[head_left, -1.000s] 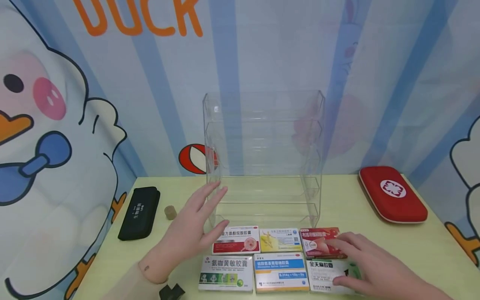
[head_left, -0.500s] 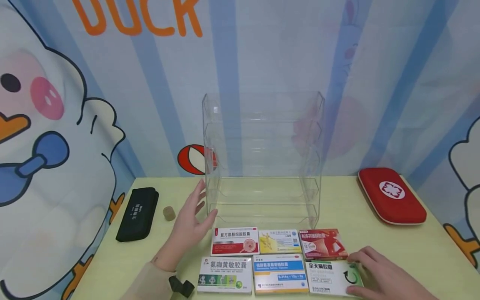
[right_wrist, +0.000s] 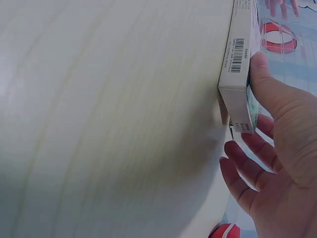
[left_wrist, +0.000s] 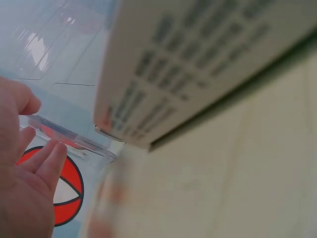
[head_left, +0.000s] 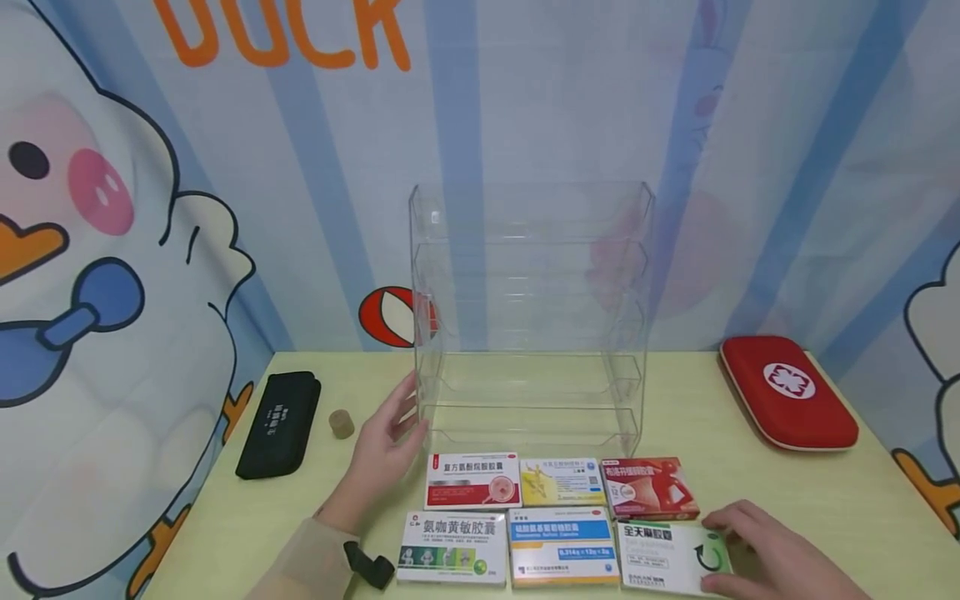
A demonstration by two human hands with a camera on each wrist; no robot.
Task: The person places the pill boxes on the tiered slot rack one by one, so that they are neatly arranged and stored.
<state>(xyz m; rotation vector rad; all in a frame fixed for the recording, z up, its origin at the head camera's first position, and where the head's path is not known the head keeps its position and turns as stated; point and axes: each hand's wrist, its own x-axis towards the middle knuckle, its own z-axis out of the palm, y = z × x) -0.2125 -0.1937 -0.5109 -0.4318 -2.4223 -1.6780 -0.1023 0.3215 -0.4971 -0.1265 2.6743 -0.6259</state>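
Note:
A clear plastic rack [head_left: 525, 408] with several tiers stands on the table. My left hand [head_left: 386, 446] rests at its lower left side, fingers extended along the side panel and thumb near the front edge. In the left wrist view the fingertips [left_wrist: 59, 148] are right at the panel's edge. My right hand [head_left: 772, 554] pinches the right end of a white and green medicine box [head_left: 667, 557], thumb at its near corner and index finger at its far corner. In the right wrist view the thumb [right_wrist: 260, 64] lies against the box; the other fingers are loosely bent.
Medicine boxes lie in two rows: red-and-white [head_left: 472, 481], yellow-and-white [head_left: 561, 482], red [head_left: 649, 487], white-green [head_left: 452, 547], blue-and-white [head_left: 564, 546]. A black case [head_left: 279, 425] and a small brown cylinder [head_left: 341, 424] lie left. A red zip case [head_left: 787, 392] lies right.
My left hand has moved from over the rack's front to its left side. My right hand has shifted right, off the red box, to the end of the white and green box.

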